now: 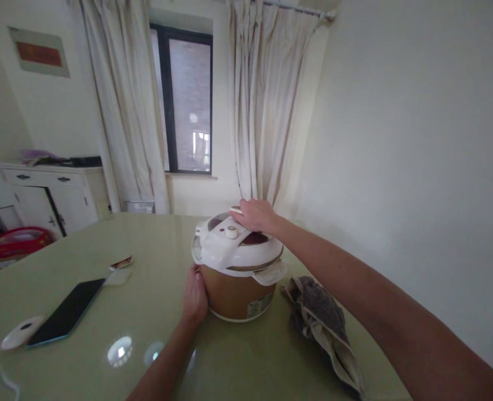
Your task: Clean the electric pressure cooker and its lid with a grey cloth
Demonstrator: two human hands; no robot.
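An electric pressure cooker (233, 292) with a brown-gold body and a white lid (217, 248) stands upright on the table in front of me. Its lid has a round knob (231, 231) and sits on the body. My right hand (257, 215) reaches over the top, its fingers closed on the lid's handle (235, 210), which they partly hide. Low on the cooker's left side, my left hand (195, 295) is pressed to the body, fingers curved along it and partly out of sight. A crumpled grey cloth with pale edging (319, 312) lies right of the cooker, under my right forearm.
On the left of the glossy green table (154, 239) lie a dark tablet-like slab (69, 312), a white oval object (21, 332) and a small packet (121, 263). A white cord (8, 379) is at the near left corner. A wall (417, 139) rises at the right.
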